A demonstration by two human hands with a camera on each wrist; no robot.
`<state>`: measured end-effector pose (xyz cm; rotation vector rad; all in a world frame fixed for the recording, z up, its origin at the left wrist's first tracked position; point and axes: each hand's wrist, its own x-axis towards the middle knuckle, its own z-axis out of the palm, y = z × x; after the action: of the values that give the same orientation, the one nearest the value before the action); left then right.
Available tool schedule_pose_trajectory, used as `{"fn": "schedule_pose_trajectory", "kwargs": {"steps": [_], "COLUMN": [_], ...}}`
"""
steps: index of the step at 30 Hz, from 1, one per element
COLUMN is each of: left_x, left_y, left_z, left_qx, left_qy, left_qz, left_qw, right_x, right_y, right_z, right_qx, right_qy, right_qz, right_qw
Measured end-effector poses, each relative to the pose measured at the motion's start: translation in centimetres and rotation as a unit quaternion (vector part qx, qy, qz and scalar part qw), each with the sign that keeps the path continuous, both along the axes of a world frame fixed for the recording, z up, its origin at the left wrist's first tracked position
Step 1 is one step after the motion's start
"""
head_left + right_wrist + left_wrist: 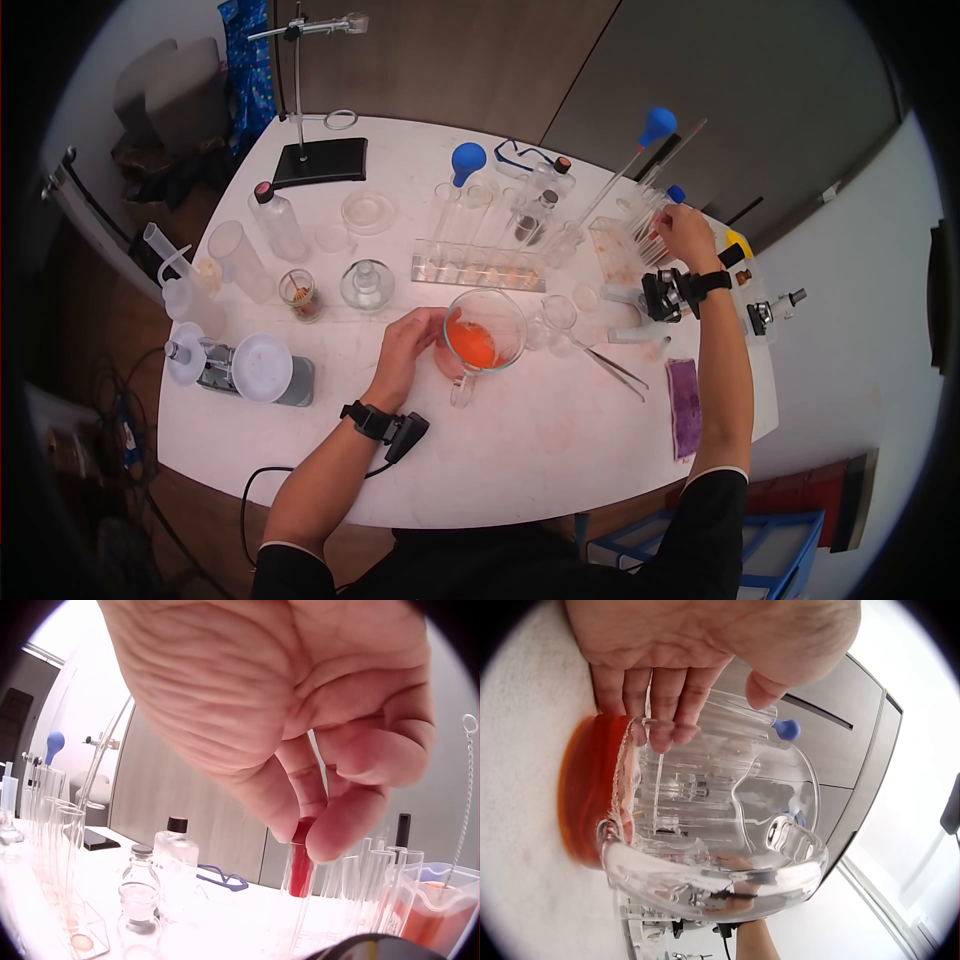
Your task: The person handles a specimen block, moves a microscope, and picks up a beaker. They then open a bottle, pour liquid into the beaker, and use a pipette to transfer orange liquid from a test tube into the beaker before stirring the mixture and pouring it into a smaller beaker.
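Observation:
A clear glass jug [490, 325] with a handle stands on the table, with orange-red liquid [592, 791] at its bottom. My left hand [407, 350] lies along its side, fingers nearly straight against the glass. At the right of the table, my right hand [687, 238] is over a rack [612, 250] of glass tubes. Thumb and fingertips of that hand pinch the top of a slim red cylindrical piece [301, 866]. Its lower part sits inside the mouth of a clear test tube [294, 915]. Whether it is a stopper or a dropper bulb, I cannot tell.
Behind the jug is a clear rack [480, 272] with test tubes. Metal tweezers [615, 372] and a purple cloth [685, 410] lie to the right. A microscope [765, 318] stands at the right edge, a balance [262, 368] at the left, a ring stand [320, 160] at the back.

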<state>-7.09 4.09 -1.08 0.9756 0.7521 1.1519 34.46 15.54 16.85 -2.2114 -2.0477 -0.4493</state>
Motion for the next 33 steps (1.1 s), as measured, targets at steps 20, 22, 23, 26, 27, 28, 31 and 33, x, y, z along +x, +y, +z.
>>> {"fn": "schedule_pose_trajectory", "kwargs": {"steps": [20, 22, 23, 26, 27, 28, 31, 33], "left_x": [-0.1, -0.1, -0.1, -0.1, -0.1, -0.1, -0.1, 0.0], "left_y": [0.0, -0.1, -0.1, 0.0, 0.0, 0.0, 0.0, 0.2], "left_z": [0.0, 0.1, 0.1, 0.0, 0.0, 0.0, 0.1, -0.1], "left_qx": [-0.002, 0.0, 0.0, 0.001, 0.0, -0.001, 0.015, 0.01], "left_qy": [-0.018, -0.019, -0.018, -0.015, -0.015, -0.014, 0.007, -0.001], "left_qz": [-0.003, -0.003, -0.004, -0.005, -0.006, -0.008, -0.005, -0.002], "left_qw": [1.0, 1.0, 1.0, 1.0, 1.0, 1.0, 1.0, 1.0], "right_x": [0.2, -0.4, -0.4, -0.3, -0.4, -0.6, -1.6, -2.3], "right_y": [-1.2, -1.9, -2.2, -3.0, -3.5, -4.1, -6.4, -8.2], "right_z": [3.7, 4.9, 5.4, 6.9, 7.4, 8.0, 9.7, 10.2], "right_qx": [0.08, 0.094, 0.095, 0.106, 0.113, 0.12, 0.15, 0.181], "right_qy": [-0.02, -0.013, -0.011, -0.002, 0.002, 0.006, 0.089, 0.148], "right_qz": [0.033, 0.023, 0.024, 0.033, 0.041, 0.048, 0.07, 0.094], "right_qw": [0.996, 0.995, 0.995, 0.994, 0.993, 0.992, 0.982, 0.968]}}
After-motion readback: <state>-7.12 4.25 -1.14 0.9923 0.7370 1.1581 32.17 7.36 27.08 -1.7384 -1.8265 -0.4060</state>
